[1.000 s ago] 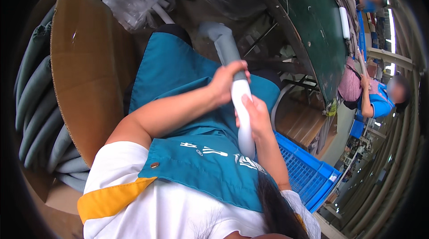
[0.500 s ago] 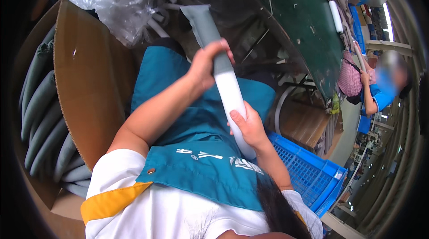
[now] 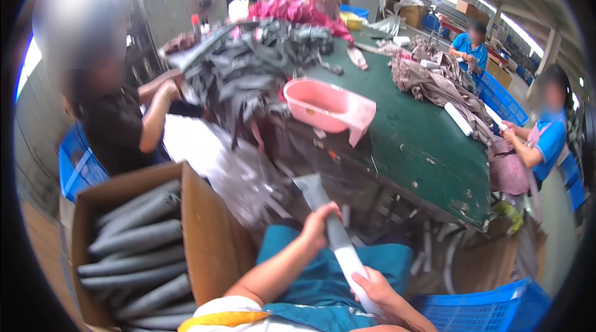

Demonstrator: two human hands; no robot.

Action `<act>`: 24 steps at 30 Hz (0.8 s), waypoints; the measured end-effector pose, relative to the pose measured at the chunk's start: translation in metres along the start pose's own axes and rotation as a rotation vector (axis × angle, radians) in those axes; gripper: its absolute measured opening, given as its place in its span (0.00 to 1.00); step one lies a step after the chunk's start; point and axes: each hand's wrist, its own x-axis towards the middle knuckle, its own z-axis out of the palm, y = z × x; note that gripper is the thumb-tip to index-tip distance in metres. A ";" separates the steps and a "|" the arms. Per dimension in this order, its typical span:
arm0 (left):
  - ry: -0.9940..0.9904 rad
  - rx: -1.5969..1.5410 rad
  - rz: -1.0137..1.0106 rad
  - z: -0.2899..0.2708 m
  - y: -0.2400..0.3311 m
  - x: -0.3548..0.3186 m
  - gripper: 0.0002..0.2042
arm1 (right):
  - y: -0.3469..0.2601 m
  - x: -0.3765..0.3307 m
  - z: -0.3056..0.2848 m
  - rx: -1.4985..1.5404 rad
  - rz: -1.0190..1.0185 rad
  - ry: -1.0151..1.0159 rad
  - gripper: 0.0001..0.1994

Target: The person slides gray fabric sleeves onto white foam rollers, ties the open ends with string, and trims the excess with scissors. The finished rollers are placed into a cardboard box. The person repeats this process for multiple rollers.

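Note:
Across my lap slants a white tube [image 3: 349, 264], its far part covered by a grey fabric sleeve [image 3: 315, 191]. The sleeve's far end is flat and flared, reaching beyond my fingers. My left hand [image 3: 319, 225] is wrapped round the sleeve a little above its near edge. Nearer to me, my right hand [image 3: 375, 287] grips the bare white part, thumb on top. The tube's near end is hidden behind my right hand and forearm. Left of my left arm stands a cardboard box [image 3: 214, 233] holding several grey covered tubes [image 3: 139, 240].
Ahead is a green table [image 3: 406, 146] with a pink basin [image 3: 329, 106], dark grey fabric [image 3: 242, 65] and brownish fabric [image 3: 428, 77]. Clear plastic bags [image 3: 239, 180] hang before it. A blue crate [image 3: 484, 307] sits at my right. Co-workers stand left, behind and right of the table.
The view has tilted up, bringing the tabletop and co-workers into sight. My hands and the tube appear lower and further right; both hands keep their grip.

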 end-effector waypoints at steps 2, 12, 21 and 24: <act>0.071 -0.056 -0.026 0.014 -0.010 -0.019 0.12 | 0.012 0.008 -0.003 0.033 -0.065 0.031 0.18; -0.025 0.049 -0.025 0.041 -0.020 -0.064 0.18 | 0.005 0.002 -0.002 0.227 -0.124 -0.083 0.19; 0.044 0.007 0.038 0.060 0.074 -0.024 0.09 | -0.004 -0.019 -0.006 0.219 -0.079 -0.205 0.23; 0.034 -0.034 0.081 0.055 0.057 -0.037 0.09 | 0.000 -0.017 -0.001 0.242 -0.128 -0.196 0.23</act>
